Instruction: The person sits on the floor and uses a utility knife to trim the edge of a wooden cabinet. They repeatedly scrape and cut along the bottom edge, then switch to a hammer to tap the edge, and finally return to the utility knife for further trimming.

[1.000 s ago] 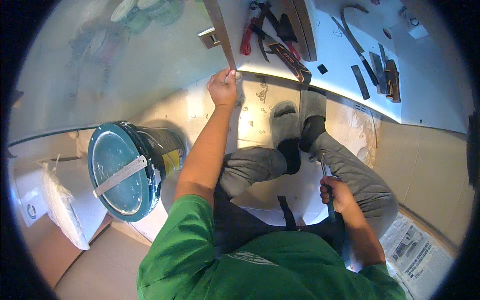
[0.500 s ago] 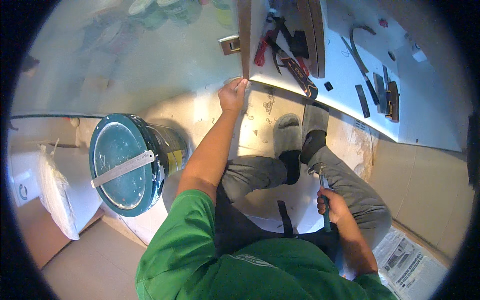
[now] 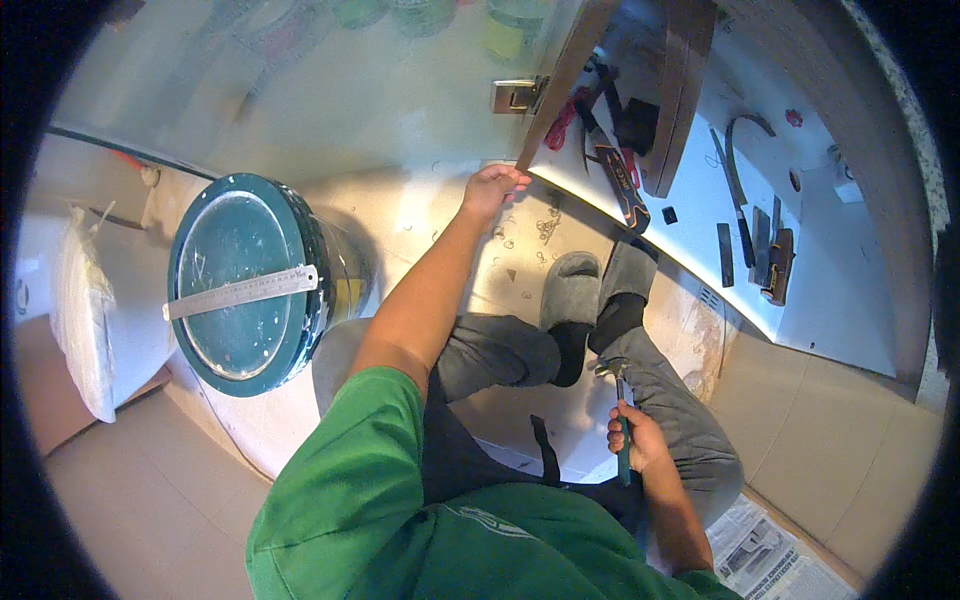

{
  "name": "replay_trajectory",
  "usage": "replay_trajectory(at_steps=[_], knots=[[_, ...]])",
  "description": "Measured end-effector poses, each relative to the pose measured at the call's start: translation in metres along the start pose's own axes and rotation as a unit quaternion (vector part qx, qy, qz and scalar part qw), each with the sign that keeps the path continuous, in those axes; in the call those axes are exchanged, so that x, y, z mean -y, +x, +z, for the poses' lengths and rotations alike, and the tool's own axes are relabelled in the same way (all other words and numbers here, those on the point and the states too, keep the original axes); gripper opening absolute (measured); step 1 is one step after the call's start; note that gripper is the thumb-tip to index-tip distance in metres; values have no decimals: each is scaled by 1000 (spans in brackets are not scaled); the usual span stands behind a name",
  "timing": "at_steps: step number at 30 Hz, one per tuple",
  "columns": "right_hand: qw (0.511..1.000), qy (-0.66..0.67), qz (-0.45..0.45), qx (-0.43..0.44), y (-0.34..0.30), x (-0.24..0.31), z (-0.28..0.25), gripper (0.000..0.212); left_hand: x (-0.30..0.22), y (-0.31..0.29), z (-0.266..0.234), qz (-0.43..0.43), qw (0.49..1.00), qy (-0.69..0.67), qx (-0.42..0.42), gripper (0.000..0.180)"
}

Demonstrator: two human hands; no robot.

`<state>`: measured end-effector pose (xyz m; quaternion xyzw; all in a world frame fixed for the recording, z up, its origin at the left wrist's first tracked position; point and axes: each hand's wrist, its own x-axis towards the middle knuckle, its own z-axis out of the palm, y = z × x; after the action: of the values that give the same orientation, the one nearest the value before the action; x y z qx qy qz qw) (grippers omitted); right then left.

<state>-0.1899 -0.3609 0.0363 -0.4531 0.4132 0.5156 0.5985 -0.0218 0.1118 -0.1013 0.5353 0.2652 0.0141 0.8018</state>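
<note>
My left hand (image 3: 490, 192) reaches forward with its fingertips pinched together at the lower corner of the cabinet's brown edge (image 3: 560, 90). Whatever sits in that pinch is too small to make out. My right hand (image 3: 638, 440) is wrapped round the green grip of a hammer (image 3: 621, 388). The hammer's head points forward, beside my bent right leg (image 3: 670, 410). Beyond my left hand stands a frosted glass door (image 3: 340, 110) with a metal hinge (image 3: 516, 96) near the brown edge.
A lidded green bucket (image 3: 240, 240) bearing a steel ruler (image 3: 245, 292) stands at left. Inside the white cabinet (image 3: 830, 290) lie a black-and-orange knife-like tool (image 3: 622, 185), files (image 3: 761, 250) and a small plane-like tool (image 3: 778, 268). Shavings (image 3: 548, 225) litter the floor; newspaper (image 3: 780, 560) lies at lower right.
The whole view has shifted, so the cabinet sits farther right in the picture. My left fingers stay at the cabinet's corner, and my right hand keeps hold of the hammer.
</note>
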Motion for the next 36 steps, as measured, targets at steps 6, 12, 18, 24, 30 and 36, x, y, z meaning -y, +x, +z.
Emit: replay_trajectory(at_steps=[6, 12, 18, 24, 30, 36], knots=[[1000, 23, 4, -9, 0, 1, 1, 26, -12, -7, -2, -47, 992, -113, -21, 26], [1000, 25, 9, 4, 1, 1, 2, 26, -10, -7, -4, -57, 993, -103, 0, 29], [1000, 21, 6, 1, 1, 1, 4, 27, -13, -6, 1, -54, 991, -126, -6, 30], [1000, 7, 6, 14, 2, 2, 4, 28, -19, -5, -14, -56, 993, -106, -2, 30], [1000, 2, -20, 12, 0, -2, 2, 27, -18, -7, 4, -72, 985, -151, -32, 27], [999, -23, -42, -25, -2, -2, 2, 23, -17, -9, 14, -66, 990, -113, -52, 36]])
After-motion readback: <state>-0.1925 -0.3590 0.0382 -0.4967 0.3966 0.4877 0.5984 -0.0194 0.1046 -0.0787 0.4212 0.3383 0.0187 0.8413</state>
